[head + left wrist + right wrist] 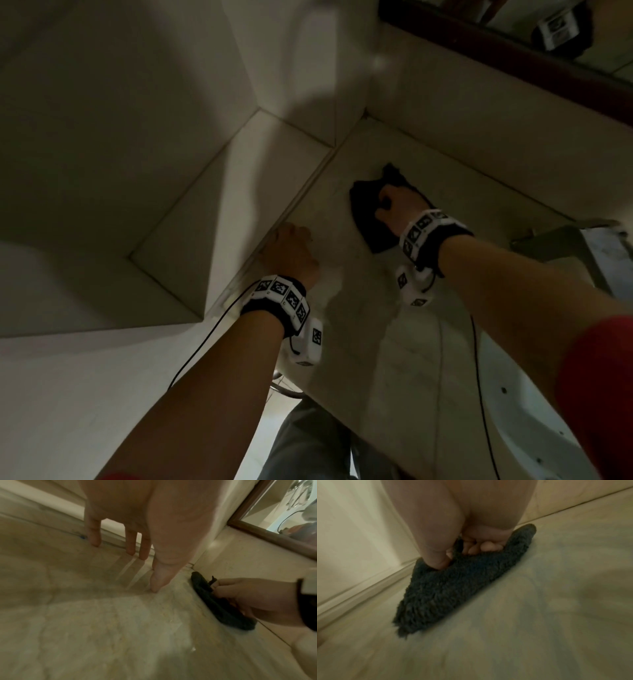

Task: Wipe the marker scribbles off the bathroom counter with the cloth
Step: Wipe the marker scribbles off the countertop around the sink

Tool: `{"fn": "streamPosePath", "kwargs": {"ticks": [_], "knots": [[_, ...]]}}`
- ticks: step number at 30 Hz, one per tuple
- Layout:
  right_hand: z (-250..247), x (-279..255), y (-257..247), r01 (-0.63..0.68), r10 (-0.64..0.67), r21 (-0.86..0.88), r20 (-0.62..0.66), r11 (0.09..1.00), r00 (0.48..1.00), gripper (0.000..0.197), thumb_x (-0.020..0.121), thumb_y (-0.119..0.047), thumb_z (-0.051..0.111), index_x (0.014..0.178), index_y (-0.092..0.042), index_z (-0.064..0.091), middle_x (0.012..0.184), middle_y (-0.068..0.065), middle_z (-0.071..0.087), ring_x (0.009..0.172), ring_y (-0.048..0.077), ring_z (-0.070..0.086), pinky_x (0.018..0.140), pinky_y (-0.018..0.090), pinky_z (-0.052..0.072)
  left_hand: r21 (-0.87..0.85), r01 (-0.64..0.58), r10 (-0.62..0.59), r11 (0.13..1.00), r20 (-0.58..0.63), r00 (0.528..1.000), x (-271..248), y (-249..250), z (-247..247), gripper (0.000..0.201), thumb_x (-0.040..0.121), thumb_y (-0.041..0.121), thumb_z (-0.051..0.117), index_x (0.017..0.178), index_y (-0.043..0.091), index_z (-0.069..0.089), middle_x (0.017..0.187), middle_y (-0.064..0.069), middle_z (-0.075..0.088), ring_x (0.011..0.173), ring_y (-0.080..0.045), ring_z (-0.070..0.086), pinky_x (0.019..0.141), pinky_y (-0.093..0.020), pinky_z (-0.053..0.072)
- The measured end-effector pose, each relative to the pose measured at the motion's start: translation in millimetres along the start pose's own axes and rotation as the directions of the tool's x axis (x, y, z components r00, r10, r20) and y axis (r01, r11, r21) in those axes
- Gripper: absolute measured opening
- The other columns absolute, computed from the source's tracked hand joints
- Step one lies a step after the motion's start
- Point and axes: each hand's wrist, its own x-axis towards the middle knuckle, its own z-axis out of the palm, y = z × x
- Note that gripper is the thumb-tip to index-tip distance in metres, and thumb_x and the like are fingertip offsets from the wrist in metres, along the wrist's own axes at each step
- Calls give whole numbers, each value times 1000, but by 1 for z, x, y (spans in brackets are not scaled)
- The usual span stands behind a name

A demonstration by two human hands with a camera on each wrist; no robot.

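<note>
The right hand (397, 205) bunches the dark shaggy terry cloth (368, 214) in curled fingers, pressing it flat on the pale mottled stone bathroom counter (394, 342) at two o'clock to scrub, while the left hand (291, 250), fingers straight, braces at ten o'clock, seemingly for steadiness.

your right hand (397, 209) is curled into a fist, thumb and fingers bunched tight, forearm reaching forward. your left hand (291, 250) is spread, straight fingertips (95, 540) pressed down, wrist raised above them.
</note>
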Motion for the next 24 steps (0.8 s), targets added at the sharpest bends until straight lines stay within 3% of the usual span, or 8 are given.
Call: {"fn": "streamPosePath", "kwargs": {"ticks": [3, 6, 9, 13, 16, 24], "knots": [[-1, -8, -3, 9, -8, -25, 8, 1000, 1000, 29, 93, -26, 58, 120, -15, 55, 115, 11, 58, 94, 27, 54, 72, 28, 35, 34, -28, 29, 999, -7, 1000, 1, -1, -3, 47, 78, 22, 60, 124, 27, 55, 134, -1, 43, 122, -25, 44, 98, -43, 42], [25, -50, -19, 220, -215, -77, 76, 972, 974, 30, 88, -22, 61, 116, -13, 60, 112, 13, 60, 95, 30, 58, 71, 26, 38, 97, -49, 52, 994, -22, 998, 1, -2, -5, 43, 76, 25, 61, 119, 26, 57, 131, -3, 44, 121, -28, 44, 93, -45, 45], [55, -89, -33, 361, -336, -109, 198, 926, 921, 29, 85, -26, 62, 113, -18, 60, 106, 8, 55, 91, 30, 58, 72, 33, 48, 130, -74, 81, 989, -54, 995, -2, -1, -5, 43, 75, 28, 66, 117, 25, 59, 129, -3, 46, 120, -29, 45, 90, -46, 46], [60, -89, -35, 378, -356, -102, 181, 920, 917, 27, 86, -29, 61, 112, -21, 59, 103, 4, 52, 88, 28, 57, 66, 33, 46, 75, -102, 106, 992, -51, 993, -5, -9, -5, 45, 78, 23, 67, 122, 21, 57, 132, -2, 48, 121, -27, 46, 94, -47, 45], [59, -69, -43, 361, -350, -70, 135, 930, 927, 27, 86, -28, 61, 112, -20, 59, 104, 5, 53, 89, 28, 56, 66, 32, 45, 54, -107, 112, 993, -97, 989, -6, -14, -8, 37, 80, 13, 60, 117, 17, 59, 126, -6, 52, 113, -29, 50, 89, -41, 46], [40, 1, -79, 295, -292, -38, 72, 955, 954, 30, 93, -28, 58, 119, -14, 57, 111, 11, 54, 95, 29, 55, 72, 34, 44, 74, 19, -12, 997, -87, 996, 1, -14, -24, 26, 81, 4, 55, 107, 10, 58, 118, -8, 52, 110, -28, 48, 79, -42, 46]]}}
